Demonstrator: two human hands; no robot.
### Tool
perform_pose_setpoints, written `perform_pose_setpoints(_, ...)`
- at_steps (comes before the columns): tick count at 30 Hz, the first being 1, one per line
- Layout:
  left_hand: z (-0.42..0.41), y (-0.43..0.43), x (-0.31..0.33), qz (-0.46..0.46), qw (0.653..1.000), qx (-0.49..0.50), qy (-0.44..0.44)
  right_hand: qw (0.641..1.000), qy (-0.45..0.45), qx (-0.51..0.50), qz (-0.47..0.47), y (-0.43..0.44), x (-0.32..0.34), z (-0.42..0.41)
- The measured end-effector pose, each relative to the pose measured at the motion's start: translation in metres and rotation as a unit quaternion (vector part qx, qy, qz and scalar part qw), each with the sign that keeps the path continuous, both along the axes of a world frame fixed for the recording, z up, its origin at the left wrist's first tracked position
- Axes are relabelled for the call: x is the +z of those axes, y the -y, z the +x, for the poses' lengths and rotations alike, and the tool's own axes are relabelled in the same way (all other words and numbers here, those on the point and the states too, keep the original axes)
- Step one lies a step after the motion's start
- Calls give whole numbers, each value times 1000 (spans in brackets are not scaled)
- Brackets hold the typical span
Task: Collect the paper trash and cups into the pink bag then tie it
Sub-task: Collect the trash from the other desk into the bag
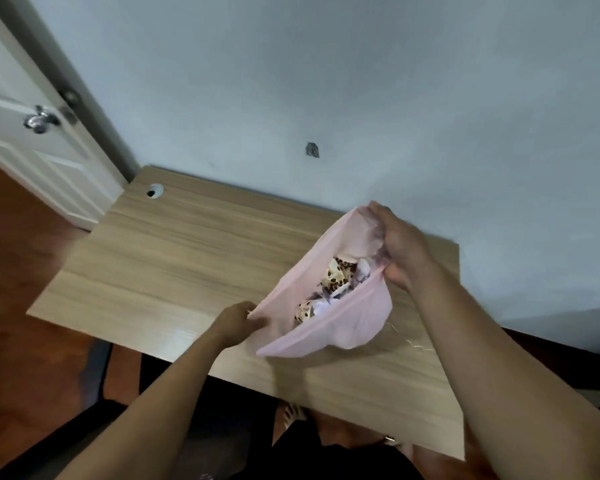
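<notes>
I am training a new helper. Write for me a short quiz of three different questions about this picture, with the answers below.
1. True or false: the pink bag is already tied.
2. Which hand holds the bag's far edge by the wall: (a) left hand or (b) right hand?
3. Fill in: the cups with the brown spotted print lie ____ the bag.

Key
1. False; its mouth is open, stretched between both hands.
2. (b); the left hand pinches the near edge.
3. Inside, with crumpled paper. The table shows no other trash.
</notes>
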State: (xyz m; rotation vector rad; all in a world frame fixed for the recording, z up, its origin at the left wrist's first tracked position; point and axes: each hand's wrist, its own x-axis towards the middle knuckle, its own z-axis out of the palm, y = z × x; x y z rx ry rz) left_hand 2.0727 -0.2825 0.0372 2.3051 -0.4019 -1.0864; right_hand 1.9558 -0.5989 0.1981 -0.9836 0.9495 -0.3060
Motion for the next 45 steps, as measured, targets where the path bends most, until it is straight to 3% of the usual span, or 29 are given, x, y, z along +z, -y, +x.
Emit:
perform_pose_setpoints(3, 10, -11, 15, -74, 973, 208, -67, 1000, 12, 6, -16, -2, 16, 13)
perform_pose_setpoints(5, 22, -16, 38, -114, 945, 302, -57, 999, 7, 16, -35, -4, 26, 18)
perform_pose_setpoints(11, 63, -38, 106, -225, 888, 401, 26, 997, 13, 54, -57, -20, 31, 31)
perform_pose_setpoints(15, 77, -55, 113, -263, 866, 423, 36, 995, -12, 86, -48, -34, 9, 35)
perform_pose_setpoints(20, 75, -86, 75, -228, 877, 424, -5, 984, -71, 160, -19, -62, -37, 19)
perform_pose_setpoints(30, 43, -120, 55, -241, 857, 455, -29, 989, -90, 119, 11, -73, -65, -20)
perform_pose_setpoints(36, -5, -147, 52, -193, 883, 425, -41, 985, -123, 119, 40, -87, -82, -67)
perform_pose_setpoints(39, -34, -171, 44, -127, 924, 361, 11, 975, -133, 175, 32, -99, -90, -92)
perform_pose_setpoints(42, -67, -199, 42, -19, 970, 221, 96, 964, -139, 227, 2, -122, -85, -115)
perform_pose_setpoints(45, -101, -225, 39, 54, 979, 120, 154, 954, -139, 263, -39, -152, -81, -137)
